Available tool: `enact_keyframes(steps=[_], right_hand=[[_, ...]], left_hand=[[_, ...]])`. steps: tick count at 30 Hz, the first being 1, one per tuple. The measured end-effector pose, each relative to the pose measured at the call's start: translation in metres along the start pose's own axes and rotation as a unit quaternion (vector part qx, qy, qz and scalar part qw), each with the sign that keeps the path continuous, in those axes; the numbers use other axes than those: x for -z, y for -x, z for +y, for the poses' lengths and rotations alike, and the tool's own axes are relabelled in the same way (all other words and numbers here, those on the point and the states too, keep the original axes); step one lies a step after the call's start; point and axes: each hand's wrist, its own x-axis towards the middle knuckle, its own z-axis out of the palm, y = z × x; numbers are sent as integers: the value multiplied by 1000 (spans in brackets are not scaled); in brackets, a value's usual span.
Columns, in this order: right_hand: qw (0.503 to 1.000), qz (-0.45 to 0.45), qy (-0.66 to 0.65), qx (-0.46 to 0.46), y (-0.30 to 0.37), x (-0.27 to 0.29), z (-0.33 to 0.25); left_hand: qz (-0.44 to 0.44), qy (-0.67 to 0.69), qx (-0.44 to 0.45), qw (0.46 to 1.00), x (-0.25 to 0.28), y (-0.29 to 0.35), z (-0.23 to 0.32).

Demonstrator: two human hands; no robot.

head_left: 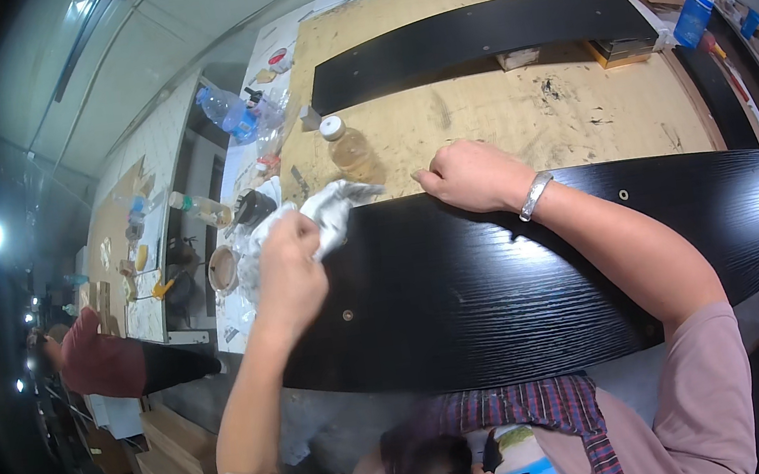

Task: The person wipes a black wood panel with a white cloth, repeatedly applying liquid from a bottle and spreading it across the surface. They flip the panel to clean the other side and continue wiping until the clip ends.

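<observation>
A black wood-grain board (502, 307) with a curved near edge and small metal inserts lies across the near side of the table. My left hand (293, 262) is closed on a crumpled white cloth (332, 216) over the board's left end. At the board's far edge, my right hand (476, 176) is curled closed with its fingers mostly hidden; it appears to grip that edge. Just beyond the cloth stands a clear bottle (351, 153) with a white cap and yellowish liquid.
Another black board (487, 34) lies at the back, partly raised on small blocks. Bottles, including a blue-tinted one (227, 114), and a round container (223, 268) crowd the left. A blue-and-white package (694, 14) stands back right. A person (105, 356) works at far left.
</observation>
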Motion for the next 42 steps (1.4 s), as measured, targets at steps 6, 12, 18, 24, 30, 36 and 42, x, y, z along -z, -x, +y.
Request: enact_keyframes(steps=[6,12,18,24,30,36,42], right_hand=[[981,-20,-92,169,-21,-23,55],[986,-2,-6,166,-23,-22,38],[989,29,33,140,-17,-24,33],[992,15,20,123,-15,-17,31],[986,35,19,160,-11,-14,32],[999,-48,-12,-4,-4,4,-1],[999,-47,3,-8,-7,1,1]], left_hand=[[-165,93,-154,970,-12,33,114],[-129,51,-163,977,-20,25,101],[-82,27,-109,990,-23,8,89],[-60,-11,-98,993,-28,2,85],[-107,101,-164,975,-28,24,117],[-61,49,132,988,18,36,19],[-64,26,0,998,23,117,60]])
